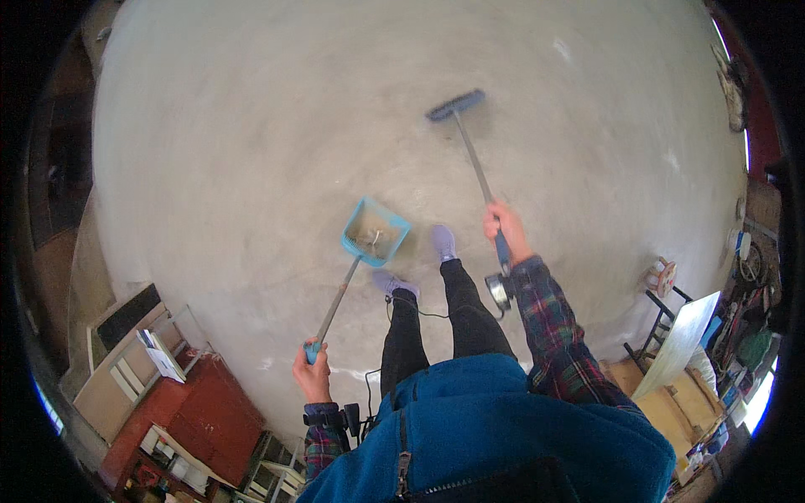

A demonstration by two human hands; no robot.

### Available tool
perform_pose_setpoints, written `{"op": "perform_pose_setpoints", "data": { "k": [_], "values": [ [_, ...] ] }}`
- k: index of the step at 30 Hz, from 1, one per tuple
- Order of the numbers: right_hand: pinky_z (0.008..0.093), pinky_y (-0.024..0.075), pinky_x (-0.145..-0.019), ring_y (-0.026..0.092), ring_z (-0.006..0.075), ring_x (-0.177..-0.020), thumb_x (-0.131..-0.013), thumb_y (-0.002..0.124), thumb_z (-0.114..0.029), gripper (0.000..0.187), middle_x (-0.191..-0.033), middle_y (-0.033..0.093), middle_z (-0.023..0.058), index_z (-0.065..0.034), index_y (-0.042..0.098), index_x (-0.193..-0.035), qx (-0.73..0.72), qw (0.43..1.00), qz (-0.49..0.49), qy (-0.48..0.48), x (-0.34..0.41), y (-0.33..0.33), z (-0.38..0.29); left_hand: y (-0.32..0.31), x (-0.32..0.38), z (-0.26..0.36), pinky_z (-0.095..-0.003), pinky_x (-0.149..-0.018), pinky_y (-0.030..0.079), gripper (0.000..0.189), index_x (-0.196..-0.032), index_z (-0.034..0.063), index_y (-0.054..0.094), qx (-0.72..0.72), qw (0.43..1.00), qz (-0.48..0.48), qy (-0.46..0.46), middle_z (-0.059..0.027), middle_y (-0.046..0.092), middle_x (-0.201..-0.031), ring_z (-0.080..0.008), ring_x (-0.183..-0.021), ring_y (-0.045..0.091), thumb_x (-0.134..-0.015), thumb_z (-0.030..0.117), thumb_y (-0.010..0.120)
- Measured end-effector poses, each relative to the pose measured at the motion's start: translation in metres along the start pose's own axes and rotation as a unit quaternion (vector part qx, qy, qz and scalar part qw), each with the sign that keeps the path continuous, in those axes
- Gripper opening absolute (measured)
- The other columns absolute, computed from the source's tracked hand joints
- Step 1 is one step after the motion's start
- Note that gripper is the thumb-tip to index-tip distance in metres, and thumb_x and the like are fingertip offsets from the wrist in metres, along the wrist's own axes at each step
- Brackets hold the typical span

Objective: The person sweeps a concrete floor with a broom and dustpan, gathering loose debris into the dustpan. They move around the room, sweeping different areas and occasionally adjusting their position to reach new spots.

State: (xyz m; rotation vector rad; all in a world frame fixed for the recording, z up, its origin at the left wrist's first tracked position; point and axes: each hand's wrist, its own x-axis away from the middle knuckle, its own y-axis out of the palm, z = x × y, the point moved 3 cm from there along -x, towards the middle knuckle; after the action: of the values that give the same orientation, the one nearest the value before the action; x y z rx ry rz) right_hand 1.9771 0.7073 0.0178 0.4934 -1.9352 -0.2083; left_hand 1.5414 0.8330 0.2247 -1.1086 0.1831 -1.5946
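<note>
My left hand [312,371] is closed around the upper end of a long-handled light-blue dustpan [402,221]. The pan is beside my left shoe, and some debris [372,237] with a pale scrap lies inside it. Out to the right, my right hand [508,229] grips the handle of a broom [473,151]. Its dark-blue broom head [456,105] is farther forward, over the bare concrete floor [302,138]; whether the bristles touch the floor is hard to tell.
A red-brown cabinet [214,409] with papers [165,358] stands at lower left. To the right are a small round stool [663,276], a leaning pale board [682,342] and cardboard boxes [685,409]. A black cable [434,314] hangs across my legs.
</note>
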Motion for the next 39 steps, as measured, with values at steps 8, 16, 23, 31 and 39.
{"op": "perform_pose_setpoints", "data": {
  "k": [8, 16, 23, 31, 39],
  "values": [
    [0.0235, 0.028, -0.036, 0.037, 0.0076, -0.04, -0.088, 0.05, -0.018, 0.027, -0.053, 0.039, -0.0012, -0.0113, 0.037, -0.066, -0.069, 0.991, -0.117, 0.0, -0.12, 0.042, -0.085, 0.051, -0.014, 0.044, -0.0212, -0.04, 0.032, 0.016, -0.094, 0.0036, 0.063, -0.1, 0.99, -0.029, 0.093, 0.003, 0.048, -0.059, -0.0042, -0.045, 0.041, -0.079, 0.008, 0.064],
    [0.0262, 0.0294, -0.033, 0.037, 0.0101, -0.039, -0.088, 0.051, -0.013, 0.012, -0.056, 0.041, 0.0021, -0.0108, 0.049, -0.1, -0.117, 0.984, 0.084, 0.102, 0.022, -0.072, 0.007, 0.097, -0.035, 0.081, -0.0264, -0.045, 0.037, 0.018, -0.094, 0.0071, 0.064, -0.132, 0.983, -0.051, 0.117, -0.0011, 0.044, -0.054, -0.0094, -0.047, 0.041, -0.078, 0.014, 0.066],
    [0.0291, 0.0349, -0.036, 0.045, 0.0116, -0.042, -0.085, 0.055, -0.011, 0.044, -0.06, 0.05, 0.0046, -0.0104, 0.049, -0.129, 0.19, 0.971, 0.133, -0.055, 0.073, -0.118, -0.047, 0.127, -0.052, 0.108, -0.028, -0.048, 0.038, 0.017, -0.094, 0.0079, 0.064, -0.17, 0.967, -0.049, 0.184, -0.0023, 0.046, -0.057, -0.0113, -0.05, 0.041, -0.078, 0.015, 0.065],
    [0.0448, 0.0484, -0.067, 0.061, 0.0414, -0.079, -0.077, 0.053, -0.012, 0.031, -0.083, 0.061, 0.0277, 0.0033, 0.057, -0.104, 0.631, 0.726, 0.217, -0.165, -0.035, -0.14, -0.158, 0.138, -0.061, 0.109, -0.0272, -0.054, 0.04, 0.018, -0.094, 0.0043, 0.064, -0.142, 0.975, -0.059, 0.159, -0.0021, 0.048, -0.062, -0.0102, -0.057, 0.043, -0.076, 0.01, 0.064],
    [0.0484, 0.0462, -0.08, 0.057, 0.0417, -0.094, -0.079, 0.051, -0.013, 0.044, -0.099, 0.061, 0.0241, -0.0014, 0.047, -0.121, 0.747, 0.647, 0.125, -0.088, 0.028, -0.124, -0.03, 0.14, -0.073, 0.1, -0.0268, -0.053, 0.041, 0.018, -0.091, 0.0047, 0.064, -0.112, 0.975, -0.081, 0.174, -0.0033, 0.053, -0.061, -0.0115, -0.054, 0.047, -0.073, 0.008, 0.064]
  ]
}}
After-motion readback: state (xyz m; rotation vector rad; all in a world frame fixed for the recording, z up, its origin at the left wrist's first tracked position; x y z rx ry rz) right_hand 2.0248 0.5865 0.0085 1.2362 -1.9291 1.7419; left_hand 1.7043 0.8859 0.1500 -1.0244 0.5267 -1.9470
